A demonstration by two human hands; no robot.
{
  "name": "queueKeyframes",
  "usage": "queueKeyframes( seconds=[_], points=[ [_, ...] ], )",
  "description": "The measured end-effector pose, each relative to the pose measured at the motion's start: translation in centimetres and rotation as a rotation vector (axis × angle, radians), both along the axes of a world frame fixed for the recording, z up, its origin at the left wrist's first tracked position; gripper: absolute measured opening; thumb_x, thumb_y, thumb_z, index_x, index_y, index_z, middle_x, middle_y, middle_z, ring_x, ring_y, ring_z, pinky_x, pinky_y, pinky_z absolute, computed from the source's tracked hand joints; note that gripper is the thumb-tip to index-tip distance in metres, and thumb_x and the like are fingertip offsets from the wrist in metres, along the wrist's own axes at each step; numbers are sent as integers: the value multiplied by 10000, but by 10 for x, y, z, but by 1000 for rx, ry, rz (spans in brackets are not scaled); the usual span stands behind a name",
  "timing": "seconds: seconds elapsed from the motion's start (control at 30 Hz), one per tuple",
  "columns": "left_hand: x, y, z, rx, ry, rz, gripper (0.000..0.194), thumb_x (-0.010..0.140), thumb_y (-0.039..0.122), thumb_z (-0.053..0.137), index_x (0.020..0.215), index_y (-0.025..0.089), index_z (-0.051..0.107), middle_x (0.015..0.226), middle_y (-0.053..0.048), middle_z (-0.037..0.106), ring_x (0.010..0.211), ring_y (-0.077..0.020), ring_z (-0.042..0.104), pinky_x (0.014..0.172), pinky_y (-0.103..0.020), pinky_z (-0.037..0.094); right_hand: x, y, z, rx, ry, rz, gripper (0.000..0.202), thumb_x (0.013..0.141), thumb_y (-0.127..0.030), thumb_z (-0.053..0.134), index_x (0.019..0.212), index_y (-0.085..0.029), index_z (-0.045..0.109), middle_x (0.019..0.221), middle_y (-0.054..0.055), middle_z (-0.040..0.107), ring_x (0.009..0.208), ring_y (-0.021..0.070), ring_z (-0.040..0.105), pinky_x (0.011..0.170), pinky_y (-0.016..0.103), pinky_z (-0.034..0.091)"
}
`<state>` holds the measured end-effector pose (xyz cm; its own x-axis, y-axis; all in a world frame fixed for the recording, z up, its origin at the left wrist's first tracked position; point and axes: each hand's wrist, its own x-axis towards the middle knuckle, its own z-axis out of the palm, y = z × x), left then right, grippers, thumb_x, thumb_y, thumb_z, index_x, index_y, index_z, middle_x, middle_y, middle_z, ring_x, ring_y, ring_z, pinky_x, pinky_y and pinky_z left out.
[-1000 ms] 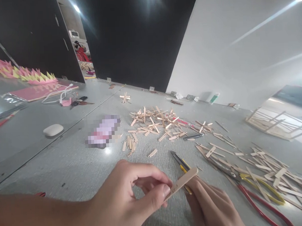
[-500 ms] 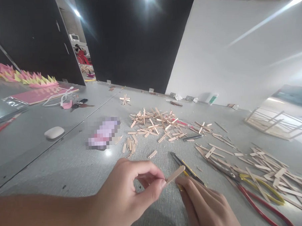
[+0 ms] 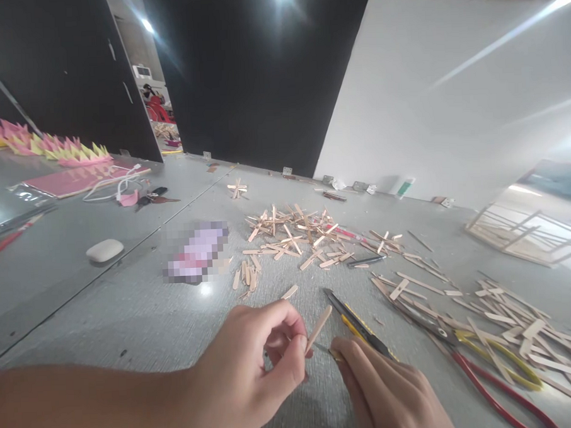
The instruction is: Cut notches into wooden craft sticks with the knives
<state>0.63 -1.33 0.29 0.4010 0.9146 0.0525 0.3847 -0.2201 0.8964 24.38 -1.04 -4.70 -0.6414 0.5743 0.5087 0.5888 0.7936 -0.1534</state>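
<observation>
Between the thumb and fingers of my left hand [image 3: 273, 359] is a short wooden craft stick [image 3: 319, 326], tilted up to the right. My right hand [image 3: 382, 383] is closed around a small cutter knife [image 3: 336, 355]. Only its thin grey blade and a bit of yellow show; the rest is hidden in the fingers. The blade points at the lower end of the stick; I cannot tell whether they touch. Just beyond my right hand, a black and yellow utility knife [image 3: 361, 327] lies on the grey table [image 3: 177, 326]. A cut stick piece [image 3: 289, 292] lies behind my left hand.
A heap of craft stick pieces [image 3: 290, 229] lies mid-table. At right are loose sticks [image 3: 517, 330] and red-and-yellow-handled pliers [image 3: 481, 369]. A blurred phone [image 3: 197, 252], a white case [image 3: 105, 250] and a cable [image 3: 118, 183] lie left. Dark panels [image 3: 261, 82] stand behind.
The stick in my left hand has turned to a steeper angle, and its tip has moved left. The small blade in my right hand now shows near it.
</observation>
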Motion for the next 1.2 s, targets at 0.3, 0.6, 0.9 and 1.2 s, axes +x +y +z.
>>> queueKeyframes(
  seconds=[0.3, 0.6, 0.9, 1.2],
  points=[
    [0, 1, -12, -153, -181, 53, 248, 1035, 407, 490, 908, 205, 556, 725, -3, 668, 661, -141, 692, 598, -200, 566, -1, 1, -1, 13, -7, -12, 177, 1066, -119, 392, 967, -204, 511, 688, -18, 526, 499, 149, 501, 468, 292, 363],
    [-4, 3, -13, 177, -46, 13, 154, 1030, 310, 518, 998, 211, 632, 752, 11, 696, 618, -118, 663, 551, -195, 503, -2, 4, -3, -199, 40, -1, 201, 1067, -98, 392, 946, -245, 457, 709, -50, 510, 515, 125, 476, 495, 269, 378],
    [-8, 3, -17, 592, 123, -38, 132, 1042, 148, 493, 1088, 223, 591, 847, 24, 720, 625, -102, 632, 609, -217, 487, -3, 2, 3, -281, 45, -17, 212, 1072, -133, 395, 909, -263, 429, 681, -76, 474, 504, 119, 429, 494, 255, 363],
    [-12, 11, -10, 782, 185, -233, 230, 974, -24, 411, 1070, 143, 536, 742, 32, 548, 576, -112, 451, 583, -244, 450, -6, 1, 5, -381, 17, -31, 226, 1090, -191, 382, 877, -265, 409, 646, -95, 456, 493, 108, 421, 488, 242, 368]
  ],
)
